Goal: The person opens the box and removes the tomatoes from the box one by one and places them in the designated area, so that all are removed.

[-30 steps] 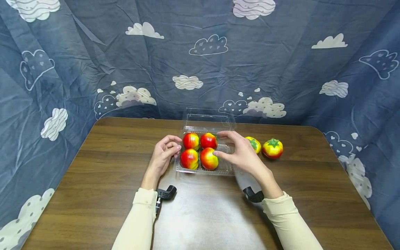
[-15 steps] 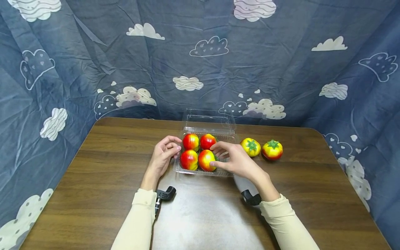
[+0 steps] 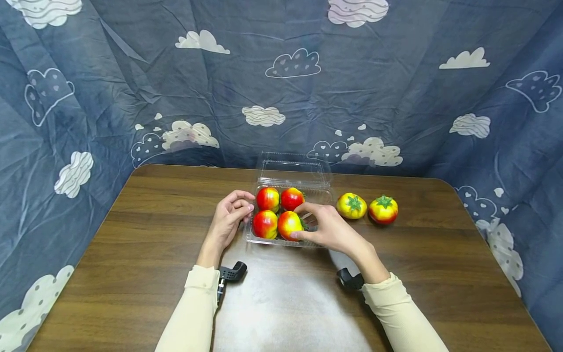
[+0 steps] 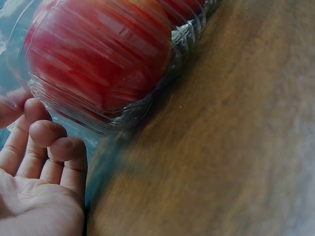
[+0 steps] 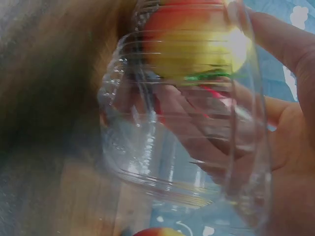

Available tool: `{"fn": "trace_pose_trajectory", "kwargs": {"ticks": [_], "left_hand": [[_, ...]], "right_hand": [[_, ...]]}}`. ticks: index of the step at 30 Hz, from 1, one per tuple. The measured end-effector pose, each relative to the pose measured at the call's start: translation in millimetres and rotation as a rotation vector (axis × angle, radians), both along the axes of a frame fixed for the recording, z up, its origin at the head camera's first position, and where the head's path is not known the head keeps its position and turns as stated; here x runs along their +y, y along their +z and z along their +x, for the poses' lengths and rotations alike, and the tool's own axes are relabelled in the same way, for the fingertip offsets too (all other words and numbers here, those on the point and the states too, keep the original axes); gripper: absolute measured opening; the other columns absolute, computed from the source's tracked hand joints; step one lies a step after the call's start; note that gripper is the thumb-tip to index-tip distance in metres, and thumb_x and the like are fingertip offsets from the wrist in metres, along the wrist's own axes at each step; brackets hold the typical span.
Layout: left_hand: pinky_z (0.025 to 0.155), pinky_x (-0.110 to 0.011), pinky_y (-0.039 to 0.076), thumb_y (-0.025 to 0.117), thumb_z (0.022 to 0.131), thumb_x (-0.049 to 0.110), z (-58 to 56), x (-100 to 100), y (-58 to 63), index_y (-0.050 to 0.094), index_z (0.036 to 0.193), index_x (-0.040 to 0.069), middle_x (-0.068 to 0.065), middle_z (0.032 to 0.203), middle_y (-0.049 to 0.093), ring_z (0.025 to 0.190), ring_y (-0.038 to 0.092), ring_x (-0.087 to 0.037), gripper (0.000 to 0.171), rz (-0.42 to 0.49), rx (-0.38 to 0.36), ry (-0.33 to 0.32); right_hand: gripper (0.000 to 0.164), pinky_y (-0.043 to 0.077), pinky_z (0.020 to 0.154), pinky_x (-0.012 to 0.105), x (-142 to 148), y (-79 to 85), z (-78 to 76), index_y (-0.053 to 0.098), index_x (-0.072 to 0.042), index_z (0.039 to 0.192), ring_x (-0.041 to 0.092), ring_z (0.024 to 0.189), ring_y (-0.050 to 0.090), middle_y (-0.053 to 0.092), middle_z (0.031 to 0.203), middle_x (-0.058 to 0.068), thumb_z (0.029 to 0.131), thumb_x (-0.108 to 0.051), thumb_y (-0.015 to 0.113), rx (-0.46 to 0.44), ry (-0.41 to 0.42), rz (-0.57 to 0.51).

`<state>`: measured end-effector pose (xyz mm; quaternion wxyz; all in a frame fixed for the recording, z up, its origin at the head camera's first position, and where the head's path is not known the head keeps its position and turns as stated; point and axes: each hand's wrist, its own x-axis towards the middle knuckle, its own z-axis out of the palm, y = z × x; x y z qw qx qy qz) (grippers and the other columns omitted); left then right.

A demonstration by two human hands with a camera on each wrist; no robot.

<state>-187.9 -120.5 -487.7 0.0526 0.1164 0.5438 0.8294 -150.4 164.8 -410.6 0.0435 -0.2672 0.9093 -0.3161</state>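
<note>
An open clear plastic box (image 3: pixel 323 195) holds several glossy red-and-yellow fruits, packed in two rows. Thumb and index finger of my left hand (image 3: pixel 226 220) pinch the box's left rim; its other fingers curl beside the wall, as the left wrist view shows up close. My right hand (image 3: pixel 332 227) reaches over the right side of the box, thumb and fingers curled round the front right fruit (image 3: pixel 289 224). Through the box wall, the right wrist view shows this fruit (image 5: pixel 192 49) with a green leafy top toward the palm. Some right fingertips are hidden in the head view.
Two more fruits with green star-shaped tops, one mostly yellow (image 3: pixel 352 205) and one red below (image 3: pixel 383 209), stand right of the box. The box's clear lid (image 3: pixel 294 168) is folded back toward the cloud-patterned curtain (image 3: pixel 290 98). All rests on a wooden table (image 3: pixel 162 220).
My right hand has moved left and down onto the front right fruit, which has shifted slightly left. The yellow fruit outside is now uncovered. My left hand has stayed at the rim.
</note>
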Motion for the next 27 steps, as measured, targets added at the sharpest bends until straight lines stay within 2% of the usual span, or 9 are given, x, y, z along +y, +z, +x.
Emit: {"fn": "trace_pose_trajectory", "kwargs": {"ticks": [6, 13, 20, 27], "left_hand": [[0.059, -0.02, 0.046, 0.061, 0.095, -0.01, -0.7, -1, -1.0, 0.059, 0.116, -0.006, -0.003, 0.078, 0.066, 0.066, 0.055, -0.013, 0.021, -0.008, -0.004, 0.004], [0.059, -0.02, 0.046, 0.062, 0.094, -0.009, -1.2, -1, -1.5, 0.059, 0.116, -0.006, -0.003, 0.079, 0.066, 0.065, 0.054, -0.014, 0.022, -0.003, -0.002, 0.0], [0.059, -0.02, 0.047, 0.061, 0.094, -0.01, -1.3, -1, -1.4, 0.06, 0.115, -0.004, -0.003, 0.079, 0.066, 0.065, 0.055, -0.013, 0.022, -0.002, 0.001, 0.0], [0.059, -0.02, 0.047, 0.06, 0.095, -0.012, -1.0, -1, -1.1, 0.058, 0.117, -0.008, -0.002, 0.079, 0.066, 0.066, 0.056, -0.013, 0.022, -0.007, 0.01, 0.003]], "right_hand": [[0.059, 0.062, 0.093, 0.043, -3, -4.8, -0.9, 0.066, -0.007, 0.13, 0.025, 0.106, 0.074, 0.074, 0.123, 0.008, 0.085, -0.036, 0.089, -0.033, -0.012, 0.002], [0.057, 0.063, 0.088, 0.04, -1, -7.1, -1.5, 0.067, -0.008, 0.127, 0.024, 0.103, 0.074, 0.075, 0.12, 0.007, 0.084, -0.038, 0.089, -0.022, -0.017, -0.012], [0.054, 0.063, 0.085, 0.038, 2, -1.5, -0.6, 0.068, -0.012, 0.126, 0.019, 0.098, 0.073, 0.076, 0.116, 0.003, 0.084, -0.04, 0.088, -0.025, -0.029, 0.006], [0.054, 0.063, 0.084, 0.044, 3, 6.7, 0.9, 0.068, -0.01, 0.126, 0.021, 0.095, 0.073, 0.076, 0.116, 0.006, 0.085, -0.038, 0.088, -0.003, -0.035, -0.011]]}}
